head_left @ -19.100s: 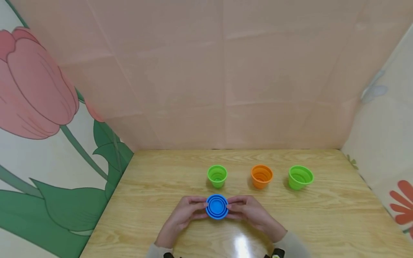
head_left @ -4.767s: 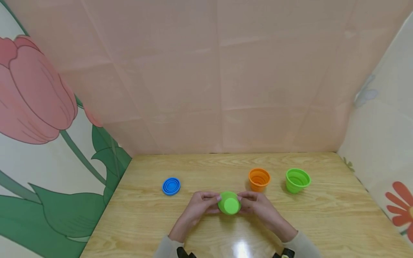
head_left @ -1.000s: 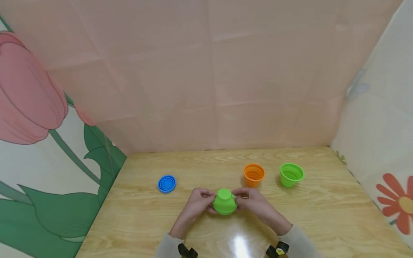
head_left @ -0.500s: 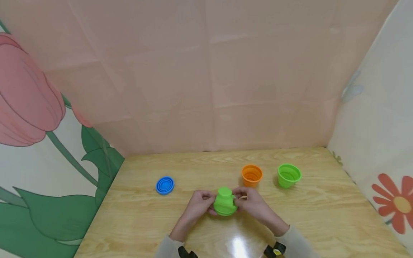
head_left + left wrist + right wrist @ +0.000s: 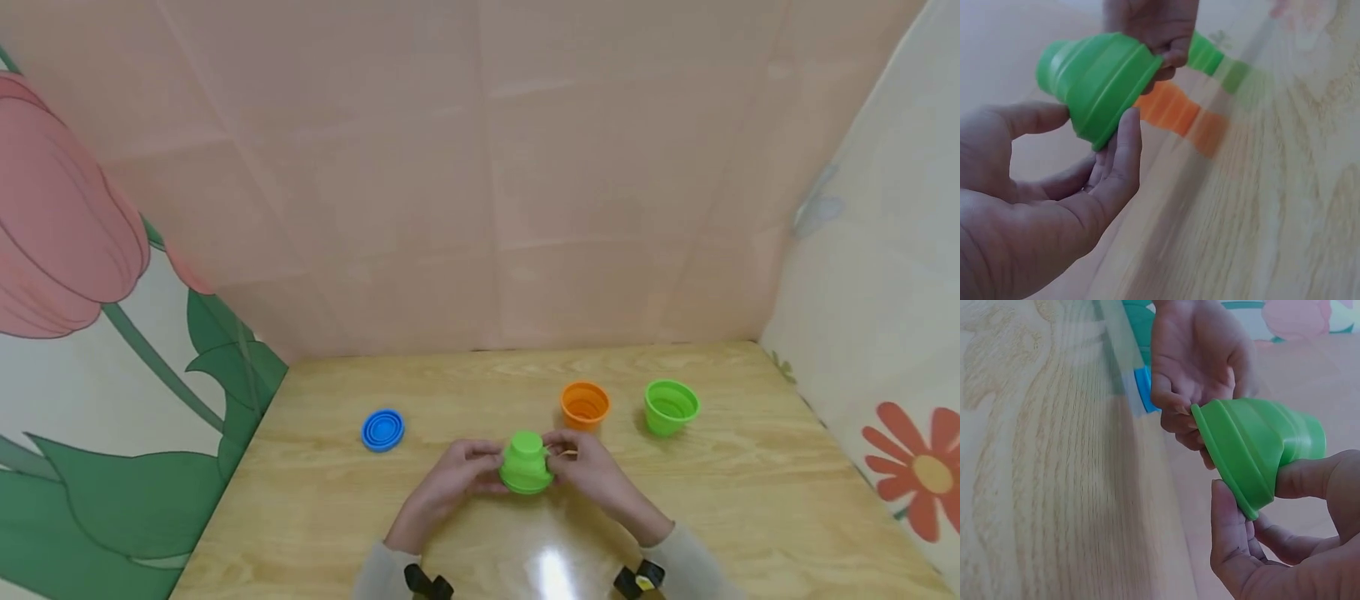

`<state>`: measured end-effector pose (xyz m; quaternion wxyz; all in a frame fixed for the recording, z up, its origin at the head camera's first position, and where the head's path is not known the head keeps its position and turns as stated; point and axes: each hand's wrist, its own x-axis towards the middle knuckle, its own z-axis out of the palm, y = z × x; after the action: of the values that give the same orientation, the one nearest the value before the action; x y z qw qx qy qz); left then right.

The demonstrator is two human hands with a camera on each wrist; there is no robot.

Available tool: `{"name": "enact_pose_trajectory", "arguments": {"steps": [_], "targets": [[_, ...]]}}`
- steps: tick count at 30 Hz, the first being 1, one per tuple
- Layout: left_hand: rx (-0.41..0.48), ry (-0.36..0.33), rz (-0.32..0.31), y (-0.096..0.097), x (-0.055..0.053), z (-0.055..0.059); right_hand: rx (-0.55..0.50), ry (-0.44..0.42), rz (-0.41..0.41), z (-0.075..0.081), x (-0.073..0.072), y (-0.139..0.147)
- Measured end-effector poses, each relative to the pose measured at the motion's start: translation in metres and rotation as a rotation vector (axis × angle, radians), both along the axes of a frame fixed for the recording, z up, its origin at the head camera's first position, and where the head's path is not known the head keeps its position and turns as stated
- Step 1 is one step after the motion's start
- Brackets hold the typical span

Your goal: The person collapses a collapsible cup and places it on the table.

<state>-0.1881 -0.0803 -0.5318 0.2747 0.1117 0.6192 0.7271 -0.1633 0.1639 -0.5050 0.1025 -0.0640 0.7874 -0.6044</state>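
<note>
We have the small green cup (image 5: 527,468) mouth down between our two hands, lifted off the table (image 5: 337,517) and nearer to us than the other cups. Our left hand (image 5: 463,473) grips one side of it, thumb on the stepped wall and fingers at the rim; our right hand (image 5: 588,475) pinches the opposite side in the same way. In the right wrist view the wall looks pushed in beside that thumb, so we judge the step in hand to be pressing the rings into one another, only partly done, as the base stands well clear of the rim. The next move calls for firm, even thumb pressure on both sides while the fingers steady the rim. Just beyond our right hand stands the orange cup (image 5: 585,404), with the larger green cup (image 5: 671,407) to its right, both mouth up and full height; the blue cup (image 5: 382,431) lies flat, off to the left.
</note>
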Motion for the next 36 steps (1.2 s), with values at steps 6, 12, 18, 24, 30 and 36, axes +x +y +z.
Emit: {"name": "enact_pose_trajectory", "arguments": {"steps": [6,12,18,24,30,36], "targets": [[-0.065,0.034,0.043,0.005,-0.004,0.003,0.022,0.017,0.012,0.004,-0.003,-0.002],[-0.127,0.070,0.086,0.006,-0.007,0.005,0.002,-0.012,0.099,0.006,-0.007,0.004],[-0.189,0.075,0.173,0.005,-0.007,0.005,-0.038,-0.054,0.193,0.005,-0.011,0.011],[-0.205,0.075,0.195,0.005,-0.004,0.006,-0.050,-0.074,0.215,0.004,-0.010,0.013],[-0.215,0.100,0.192,0.006,0.001,0.006,-0.088,-0.107,0.205,0.003,-0.007,0.010],[-0.207,0.108,0.179,0.010,0.004,0.005,-0.070,-0.097,0.181,0.003,-0.005,0.010]]}}
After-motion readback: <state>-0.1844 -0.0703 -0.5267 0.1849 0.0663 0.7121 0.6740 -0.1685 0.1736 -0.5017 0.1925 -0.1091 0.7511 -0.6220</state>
